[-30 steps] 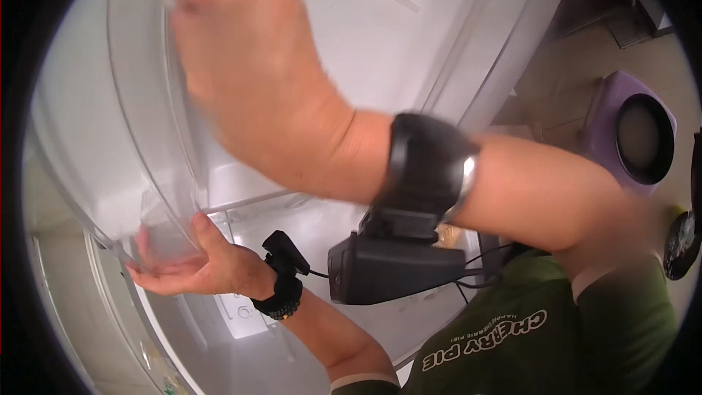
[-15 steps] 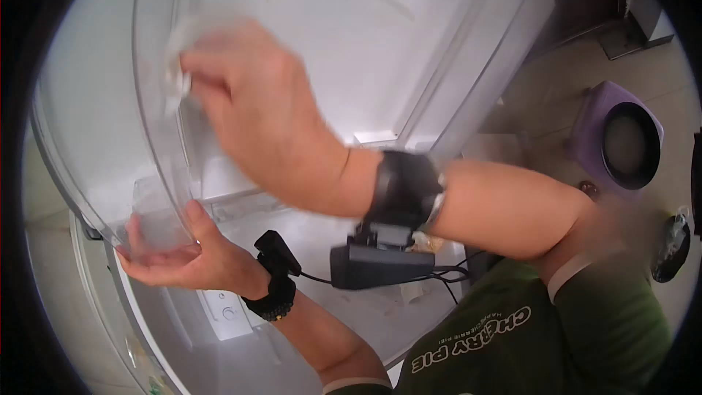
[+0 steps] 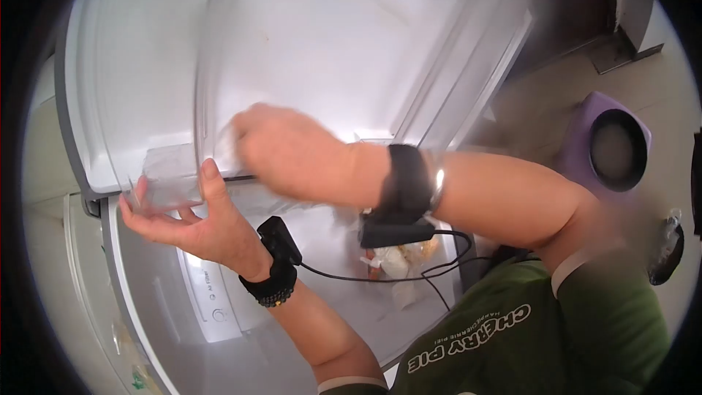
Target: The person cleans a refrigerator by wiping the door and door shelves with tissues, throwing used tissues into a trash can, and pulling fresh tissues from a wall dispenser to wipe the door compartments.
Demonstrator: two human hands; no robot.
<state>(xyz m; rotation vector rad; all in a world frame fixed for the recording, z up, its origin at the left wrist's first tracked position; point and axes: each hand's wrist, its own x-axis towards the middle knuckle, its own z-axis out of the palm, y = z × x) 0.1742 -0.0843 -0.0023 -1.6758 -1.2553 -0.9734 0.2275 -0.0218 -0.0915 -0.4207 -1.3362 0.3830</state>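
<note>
My left hand (image 3: 191, 223) grips the lower end of a long clear plastic fridge bin (image 3: 172, 181), thumb on one side and fingers beneath the other. The bin stretches upward past the top of the view. Close beside its inner wall, my right hand (image 3: 289, 150) is closed on a white cloth (image 3: 228, 146), perhaps a tissue. Motion blurs that hand, and most of the cloth is hidden behind its fingers. Whether the cloth touches the bin I cannot tell. Both my wrists wear black straps with black devices and cables.
Behind the bin stands the white inner panel of a fridge door (image 3: 314, 44). Below lies the fridge compartment, with a control panel (image 3: 216, 300) and a bagged item (image 3: 398, 260) inside. On the floor at right, a dark pan (image 3: 618, 150) rests on a purple stool (image 3: 581, 128).
My right hand has moved down and right along the bin with the cloth. The bin shows further right and more upright, while my left hand still grips its lower end. The view has shifted.
</note>
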